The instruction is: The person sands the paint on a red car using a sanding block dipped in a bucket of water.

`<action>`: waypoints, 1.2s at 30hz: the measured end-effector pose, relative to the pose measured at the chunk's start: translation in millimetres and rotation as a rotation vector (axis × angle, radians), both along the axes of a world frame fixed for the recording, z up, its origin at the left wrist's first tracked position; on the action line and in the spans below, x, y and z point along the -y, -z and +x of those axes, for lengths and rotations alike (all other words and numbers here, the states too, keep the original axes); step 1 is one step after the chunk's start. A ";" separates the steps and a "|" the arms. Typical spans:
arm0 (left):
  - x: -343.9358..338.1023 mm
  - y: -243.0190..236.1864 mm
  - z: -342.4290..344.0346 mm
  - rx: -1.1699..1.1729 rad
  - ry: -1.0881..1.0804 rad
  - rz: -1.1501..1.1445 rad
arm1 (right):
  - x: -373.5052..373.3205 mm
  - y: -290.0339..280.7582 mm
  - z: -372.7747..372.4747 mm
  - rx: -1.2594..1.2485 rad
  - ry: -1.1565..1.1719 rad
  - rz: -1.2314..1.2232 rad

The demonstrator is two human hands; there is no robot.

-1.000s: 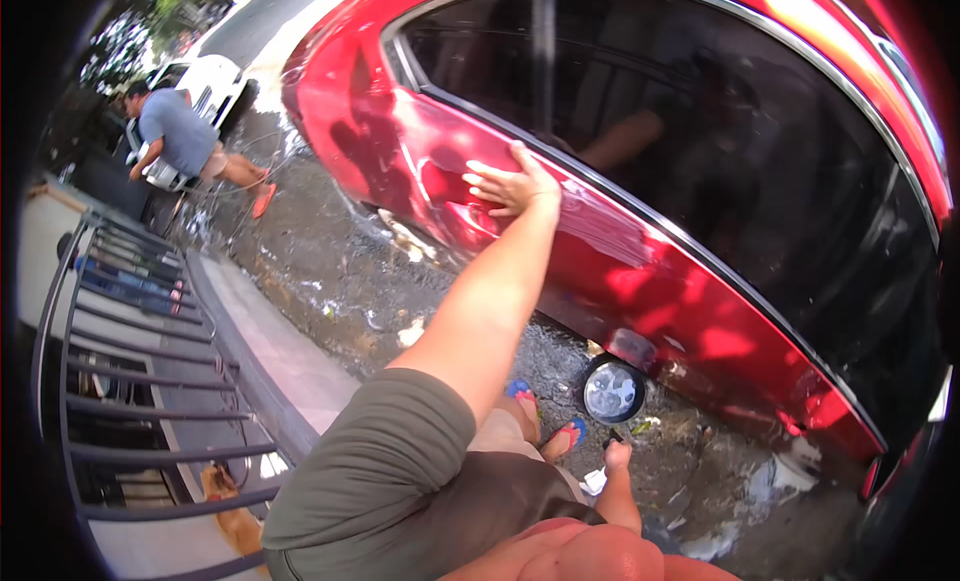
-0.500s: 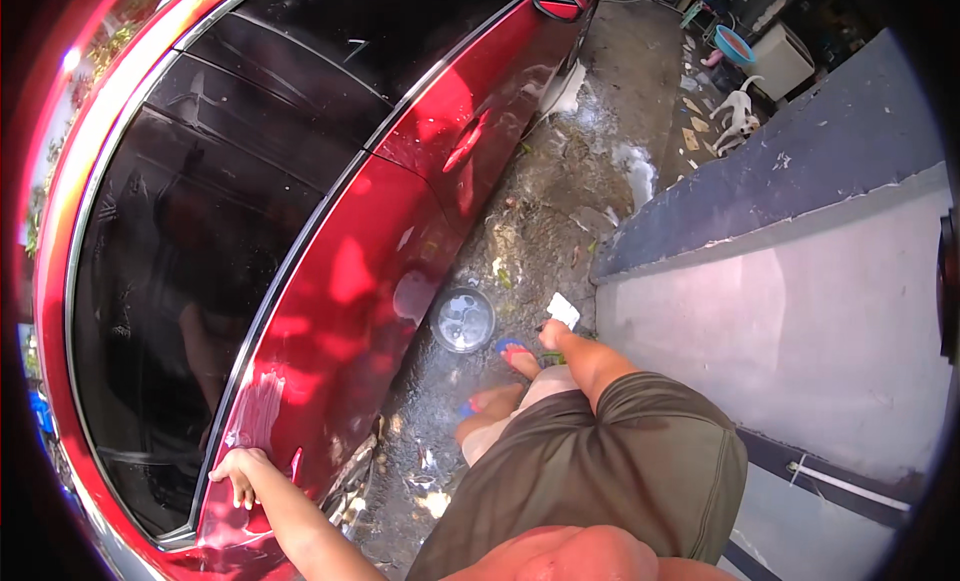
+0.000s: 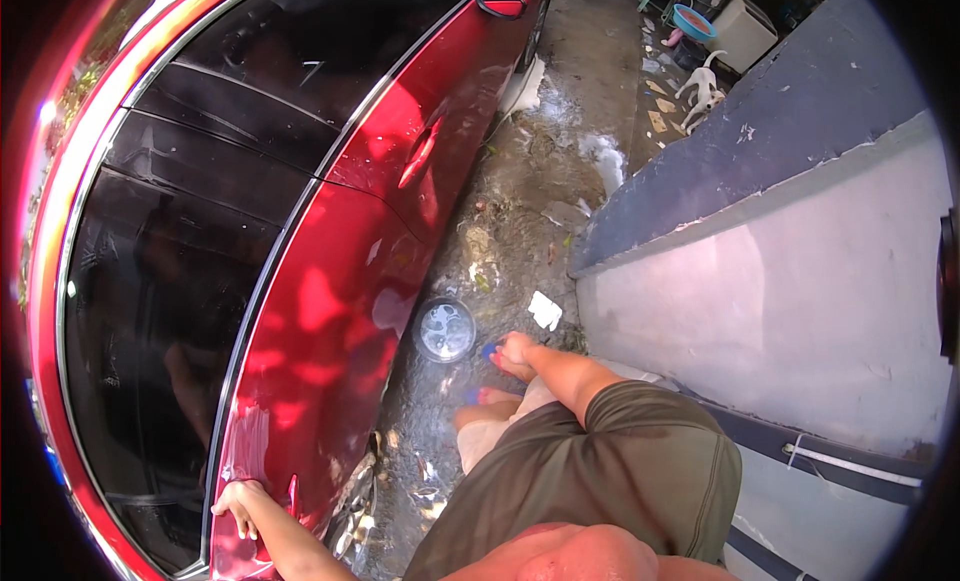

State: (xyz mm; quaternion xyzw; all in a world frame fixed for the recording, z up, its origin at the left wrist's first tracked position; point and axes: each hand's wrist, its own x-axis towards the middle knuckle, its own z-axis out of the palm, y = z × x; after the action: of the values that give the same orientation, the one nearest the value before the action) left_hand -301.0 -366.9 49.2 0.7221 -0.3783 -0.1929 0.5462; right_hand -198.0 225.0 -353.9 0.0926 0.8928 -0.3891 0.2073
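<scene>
At the lower left of the frame, the left hand (image 3: pixel 238 503) lies spread, seemingly empty, flat against the glossy red car door (image 3: pixel 320 331). A round clear water-filled bucket (image 3: pixel 445 329) stands on wet pavement (image 3: pixel 520 201) mid-frame, beside grey wall (image 3: pixel 800 281).

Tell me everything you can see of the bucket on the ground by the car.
The bucket is seen from straight above: a round, dark rim around soapy, bubbly water that glints in the sun. Its material is hard to tell. It stands upright on the wet, littered pavement, close beside the red car below its rear door, just ahead of the person's sandalled foot. No hand touches it; the left hand rests on the car body farther back.
</scene>
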 end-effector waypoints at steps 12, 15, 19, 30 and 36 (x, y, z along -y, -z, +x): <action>17.3 6.7 13.5 0.032 0.039 -0.107 | -34.1 -22.8 -1.6 0.447 -0.264 0.181; 26.8 9.4 4.2 0.043 0.065 -0.148 | -32.9 -14.0 6.6 0.496 -0.328 0.291; 35.1 16.2 21.4 0.097 0.093 -0.189 | -13.5 -11.6 -0.3 0.436 -0.272 0.186; -19.0 88.8 17.9 0.848 0.657 -0.792 | 81.6 104.1 -36.4 0.183 -0.567 0.028; -55.7 111.7 15.0 0.995 0.636 -1.146 | 125.6 208.5 -80.8 0.500 -0.061 -0.268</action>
State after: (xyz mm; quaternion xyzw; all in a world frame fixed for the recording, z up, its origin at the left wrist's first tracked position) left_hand -286.0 -311.2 -62.4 0.1905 -0.8025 0.2271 0.5178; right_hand -278.9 99.4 -562.4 0.1308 0.7569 -0.4623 0.4430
